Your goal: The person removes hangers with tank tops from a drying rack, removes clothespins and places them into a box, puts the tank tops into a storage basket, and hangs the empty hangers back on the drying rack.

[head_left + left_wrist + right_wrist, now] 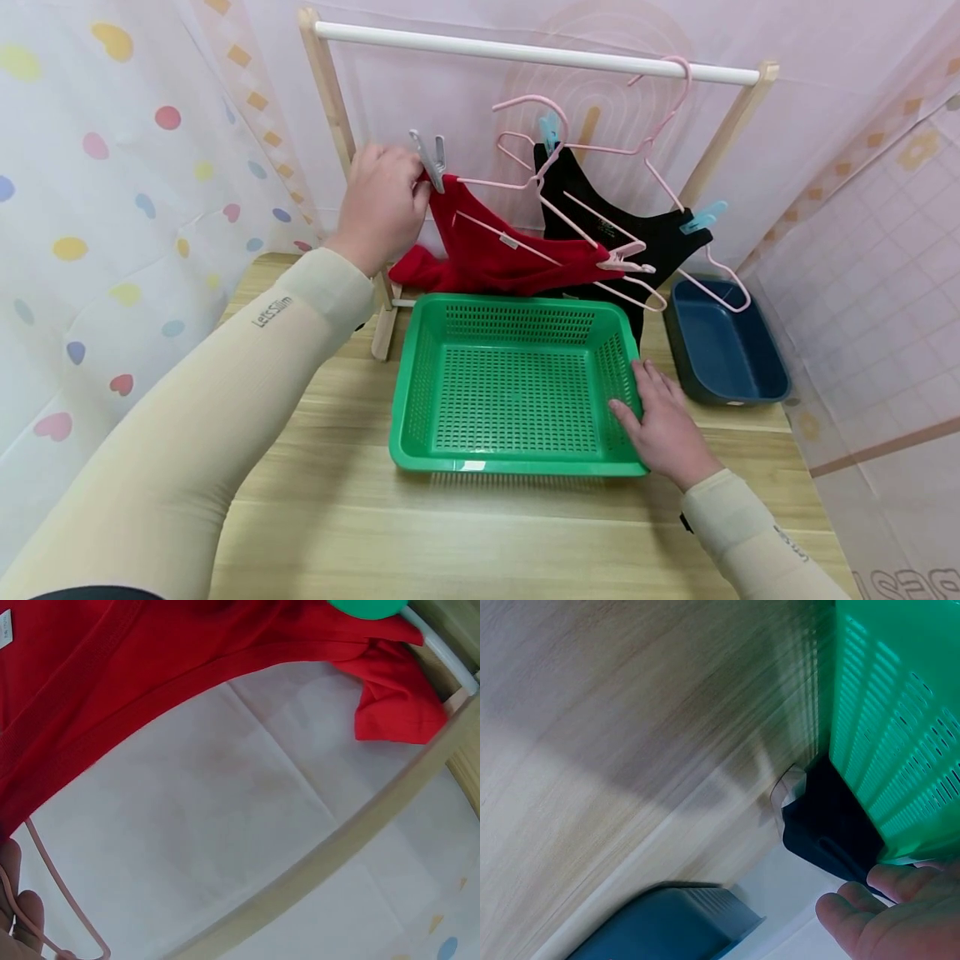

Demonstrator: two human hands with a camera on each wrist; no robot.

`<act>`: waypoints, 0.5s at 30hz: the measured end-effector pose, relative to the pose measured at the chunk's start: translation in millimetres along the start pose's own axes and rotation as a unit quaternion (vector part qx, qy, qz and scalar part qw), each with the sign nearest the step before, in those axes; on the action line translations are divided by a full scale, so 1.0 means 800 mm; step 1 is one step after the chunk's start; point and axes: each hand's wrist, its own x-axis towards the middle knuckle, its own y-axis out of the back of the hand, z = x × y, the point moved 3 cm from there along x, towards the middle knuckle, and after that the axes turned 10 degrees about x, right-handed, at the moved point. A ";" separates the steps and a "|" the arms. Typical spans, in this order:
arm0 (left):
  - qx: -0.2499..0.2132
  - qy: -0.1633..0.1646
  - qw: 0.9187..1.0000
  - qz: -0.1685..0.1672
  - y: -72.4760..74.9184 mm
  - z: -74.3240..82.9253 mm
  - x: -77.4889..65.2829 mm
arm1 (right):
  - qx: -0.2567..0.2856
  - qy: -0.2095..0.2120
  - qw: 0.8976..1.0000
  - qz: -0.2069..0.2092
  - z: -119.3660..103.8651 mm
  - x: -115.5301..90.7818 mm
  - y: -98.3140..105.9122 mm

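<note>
My left hand (384,200) grips the left end of a pink hanger beside a grey clothespin (433,162) on the shoulder of a red tank top (498,242). In the left wrist view, the fingertips (28,907) curl by the thin pink hanger (67,896), below the red cloth. A pink clothespin (626,260) clips the top's other shoulder. My right hand (667,425) holds the right rim of a green perforated basket (517,467), thumb over the inner side and fingers along the outside. The basket shows nothing inside.
Behind hangs a black tank top (622,221) on another pink hanger (663,125) with blue clothespins (705,218). A white rod (525,54) on wooden posts spans the back. To the right stands a dark blue tub (731,354) on the wooden table (360,533).
</note>
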 end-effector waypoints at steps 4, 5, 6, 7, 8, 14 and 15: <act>0.000 -0.010 1.000 0.005 -0.002 -0.003 -0.011 | -0.001 -0.001 1.000 0.000 0.001 0.001 -0.001; -0.002 -0.011 1.000 0.005 -0.003 -0.004 -0.014 | -0.001 -0.002 1.000 -0.001 0.002 0.001 -0.001; -0.004 -0.010 1.000 0.003 -0.004 -0.005 -0.017 | -0.001 -0.002 1.000 -0.001 0.002 0.001 -0.001; -0.007 -0.010 1.000 0.002 -0.004 -0.005 -0.020 | -0.002 -0.003 1.000 0.000 0.002 0.002 -0.001; -0.009 -0.010 1.000 -0.001 -0.005 -0.005 -0.024 | -0.001 -0.003 1.000 0.000 0.002 0.002 -0.001; -0.024 -0.019 1.000 -0.002 -0.011 -0.008 -0.043 | 0.000 -0.005 1.000 0.002 0.003 0.002 -0.001; -0.027 -0.021 0.999 0.000 -0.012 -0.009 -0.046 | 0.000 -0.005 1.000 0.002 0.003 0.002 -0.001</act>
